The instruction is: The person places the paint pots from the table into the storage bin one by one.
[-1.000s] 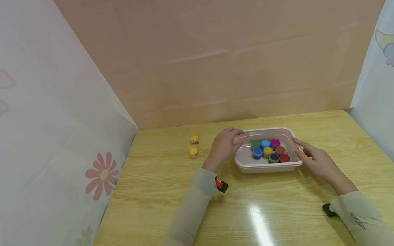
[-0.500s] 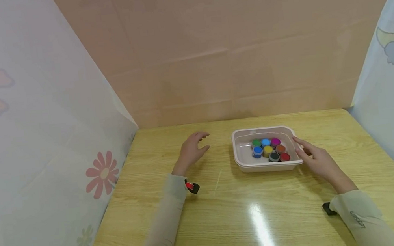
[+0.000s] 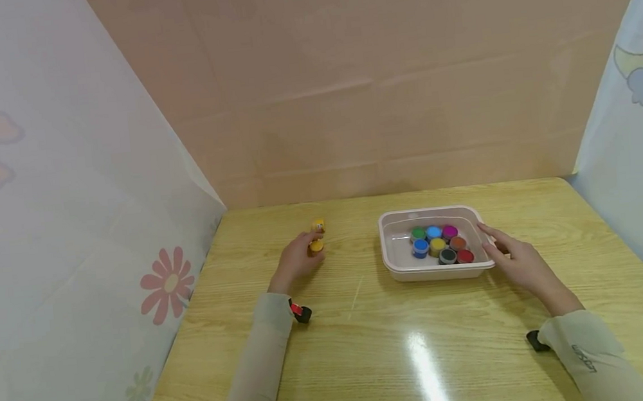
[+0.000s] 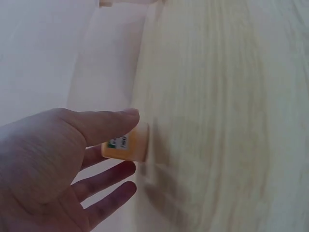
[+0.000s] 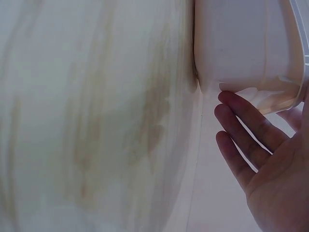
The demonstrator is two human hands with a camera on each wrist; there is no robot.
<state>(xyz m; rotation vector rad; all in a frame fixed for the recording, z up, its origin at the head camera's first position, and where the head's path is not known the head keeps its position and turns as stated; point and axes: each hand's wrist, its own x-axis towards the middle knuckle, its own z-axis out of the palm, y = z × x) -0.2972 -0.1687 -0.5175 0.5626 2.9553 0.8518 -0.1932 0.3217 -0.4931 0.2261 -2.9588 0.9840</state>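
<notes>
My left hand is at a small yellow paint pot on the left of the table, thumb and forefinger closed about its sides. In the left wrist view, the pot shows its printed label beside the thumb, the other fingers spread loosely. A second yellow pot lies just behind. With my right hand I hold the right end of a pale pink plastic tray. The thumb and a finger are at its rim; in the right wrist view, other fingers lie along the outer wall.
Inside the tray stand several paint pots, among them a blue one, a yellow one and a red one. The wooden table is bounded by a brown back panel and pale side sheets.
My left hand has left the tray's left end, moved left across the table and come round the nearer yellow paint pot. The right hand has stayed at the tray.
</notes>
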